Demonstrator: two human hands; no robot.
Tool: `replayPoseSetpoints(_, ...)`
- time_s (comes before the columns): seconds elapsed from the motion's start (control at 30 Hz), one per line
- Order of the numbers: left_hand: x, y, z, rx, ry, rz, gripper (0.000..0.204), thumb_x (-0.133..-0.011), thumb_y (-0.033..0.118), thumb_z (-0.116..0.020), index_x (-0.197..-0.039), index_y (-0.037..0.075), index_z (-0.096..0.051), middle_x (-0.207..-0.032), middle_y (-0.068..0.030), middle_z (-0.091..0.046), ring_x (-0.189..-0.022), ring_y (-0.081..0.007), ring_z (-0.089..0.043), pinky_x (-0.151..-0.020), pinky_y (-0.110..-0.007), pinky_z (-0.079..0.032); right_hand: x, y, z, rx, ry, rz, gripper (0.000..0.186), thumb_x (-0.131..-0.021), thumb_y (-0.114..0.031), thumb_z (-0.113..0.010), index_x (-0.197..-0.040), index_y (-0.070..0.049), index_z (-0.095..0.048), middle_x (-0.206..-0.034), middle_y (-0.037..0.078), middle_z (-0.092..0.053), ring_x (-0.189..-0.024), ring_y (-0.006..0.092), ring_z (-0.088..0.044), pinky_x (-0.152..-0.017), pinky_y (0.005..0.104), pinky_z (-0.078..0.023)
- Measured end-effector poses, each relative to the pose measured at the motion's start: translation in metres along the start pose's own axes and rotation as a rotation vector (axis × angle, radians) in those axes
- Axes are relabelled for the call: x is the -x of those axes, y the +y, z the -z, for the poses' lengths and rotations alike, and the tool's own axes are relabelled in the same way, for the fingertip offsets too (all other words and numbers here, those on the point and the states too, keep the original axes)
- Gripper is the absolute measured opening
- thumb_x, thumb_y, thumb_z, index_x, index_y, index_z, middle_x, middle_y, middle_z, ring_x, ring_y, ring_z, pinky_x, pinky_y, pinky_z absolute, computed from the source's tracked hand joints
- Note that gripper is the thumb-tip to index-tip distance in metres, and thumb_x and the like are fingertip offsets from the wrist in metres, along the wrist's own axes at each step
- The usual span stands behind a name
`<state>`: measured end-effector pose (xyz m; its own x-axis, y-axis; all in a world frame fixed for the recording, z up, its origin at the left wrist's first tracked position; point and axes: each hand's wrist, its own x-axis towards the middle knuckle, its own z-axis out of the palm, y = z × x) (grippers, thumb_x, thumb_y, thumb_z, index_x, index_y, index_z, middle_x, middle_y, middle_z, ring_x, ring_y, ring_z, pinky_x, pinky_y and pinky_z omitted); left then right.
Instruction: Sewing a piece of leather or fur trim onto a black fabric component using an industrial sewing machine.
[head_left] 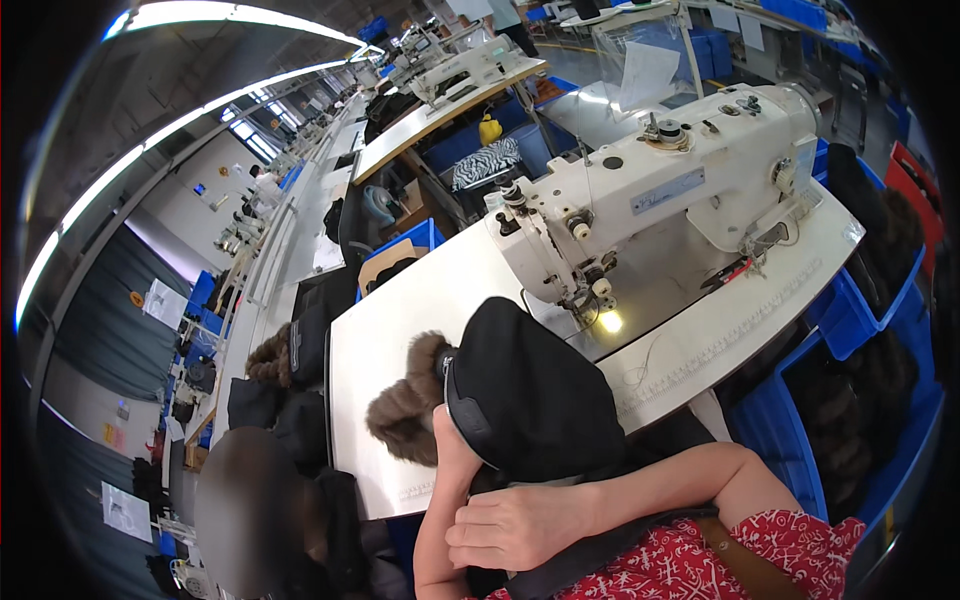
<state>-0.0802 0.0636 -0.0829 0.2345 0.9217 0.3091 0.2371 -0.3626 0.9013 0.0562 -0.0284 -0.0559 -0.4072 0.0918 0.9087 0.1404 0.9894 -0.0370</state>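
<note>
A black cloth cap (540,400) with brown fur flaps (410,400) is tilted over the front of the white sewing table, just below the needle of the sewing machine (640,190). My left hand (455,445) grips the cap's edge next to the fur; most of its fingers are hidden under the cap. Across my left forearm lies my right hand (520,522), fingers curled and closed. Whatever those fingers hold, if anything, cannot be made out. Dark fabric shows beneath both arms.
Blue crates (780,430) holding dark furry pieces stand at the right. More black and fur pieces (290,360) are piled left of the white table (380,330). Red-handled snips (728,272) rest by the machine. A person (250,510), blurred, is close at the lower left.
</note>
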Motion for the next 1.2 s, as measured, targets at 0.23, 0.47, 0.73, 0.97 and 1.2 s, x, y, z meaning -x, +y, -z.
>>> replayPoseSetpoints(0.23, 0.005, 0.015, -0.009, 0.73, -0.023, 0.226, 0.037, -0.091, 0.005, -0.056, -0.126, -0.007, -0.058, -0.108, -0.0159, -0.07, -0.08, -0.0209, -0.069, -0.069, -0.031, -0.057, 0.025, 0.0, 0.068, 0.461, 0.207, -0.569, 0.038, -0.08, -0.018, -0.071, -0.115, -0.005, -0.063, -0.128, 0.012, -0.058, -0.109, 0.0268, -0.057, -0.092, 0.0401, -0.047)
replayPoseSetpoints(0.47, 0.029, -0.005, 0.016, 0.915, -0.086, 0.354, 0.043, -0.095, 0.011, -0.051, -0.134, -0.006, -0.05, -0.096, -0.0237, -0.068, -0.044, -0.0247, -0.061, -0.034, -0.031, -0.048, 0.053, 0.011, 0.08, 0.241, 0.118, -0.821, 0.023, -0.08, -0.015, -0.075, -0.097, -0.004, -0.064, -0.091, 0.004, -0.058, -0.074, 0.0184, -0.061, -0.059, 0.0286, -0.049)
replayPoseSetpoints(0.73, 0.005, 0.035, 0.002, 0.083, -0.235, 0.276, 0.042, -0.077, 0.002, -0.075, -0.116, -0.001, -0.061, -0.092, -0.0103, -0.066, -0.073, -0.0152, -0.062, -0.064, -0.03, -0.05, 0.037, 0.009, 0.061, 0.049, 0.109, -0.349, 0.016, -0.081, -0.009, -0.073, -0.086, -0.002, -0.059, -0.081, 0.005, -0.055, -0.067, 0.0183, -0.058, -0.049, 0.0281, -0.046)
replayPoseSetpoints(0.97, -0.015, 0.094, 0.015, -0.51, 0.493, -0.04, 0.044, -0.08, 0.012, -0.075, -0.119, 0.004, -0.058, -0.111, -0.0103, -0.06, -0.102, -0.0186, -0.057, -0.087, -0.038, -0.046, -0.008, 0.003, 0.112, 0.196, -0.008, -0.213, 0.014, -0.081, -0.009, -0.07, -0.087, -0.002, -0.06, -0.083, 0.005, -0.055, -0.068, 0.0177, -0.058, -0.054, 0.0281, -0.049)
replayPoseSetpoints(1.2, -0.006, 0.051, -0.019, -0.655, 0.027, -0.668, 0.044, -0.084, 0.018, -0.072, -0.124, 0.003, -0.059, -0.119, -0.0125, -0.062, -0.11, -0.0271, -0.059, -0.099, -0.041, -0.044, 0.062, 0.039, 0.094, 0.315, 0.155, -0.403, 0.025, -0.073, -0.002, -0.077, -0.09, -0.003, -0.058, -0.083, 0.009, -0.059, -0.064, 0.0228, -0.058, -0.053, 0.0312, -0.048)
